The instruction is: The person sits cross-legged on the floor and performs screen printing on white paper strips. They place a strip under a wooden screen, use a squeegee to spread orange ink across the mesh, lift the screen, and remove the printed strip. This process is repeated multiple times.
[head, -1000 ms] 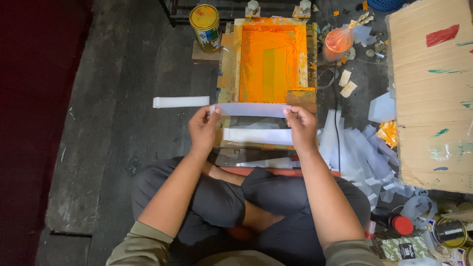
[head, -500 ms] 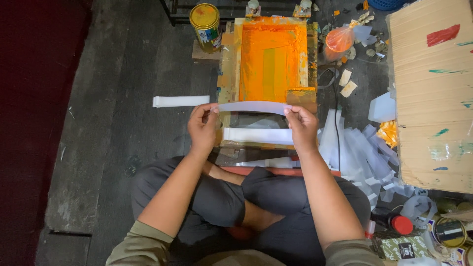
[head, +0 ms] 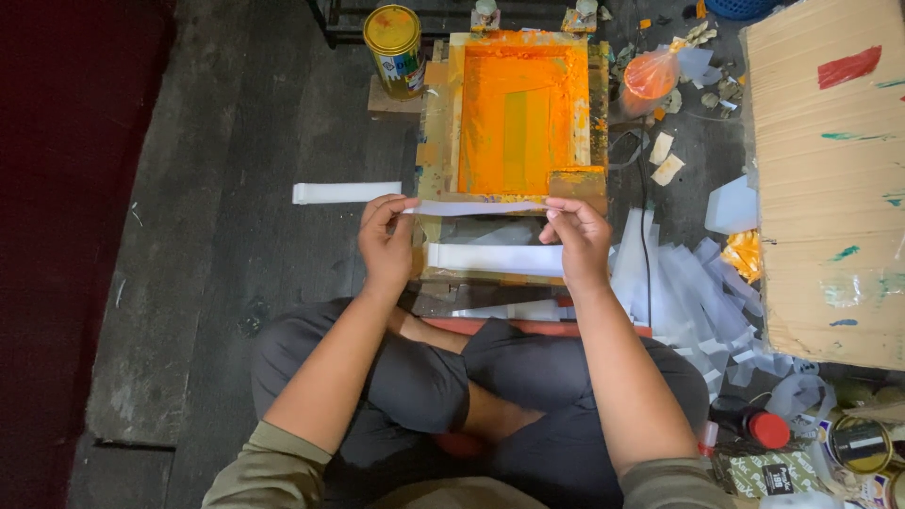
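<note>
Strip held level at frame centre

Strip [head: 476, 207] of white paper now sits slightly flatter than half a second ago, stretched between both hands just below the orange printing frame [head: 517, 108]. Left hand [head: 386, 240] and right hand [head: 577, 236] each keep a pinching grip on one end, thumbs uppermost, wrists over the crossed legs.

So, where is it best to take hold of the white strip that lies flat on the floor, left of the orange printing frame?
Probably at one short end of the flat white paper strip, coming from above. It is long, thin and flat on the dark floor, so pinching an end lifts it most easily.
</note>
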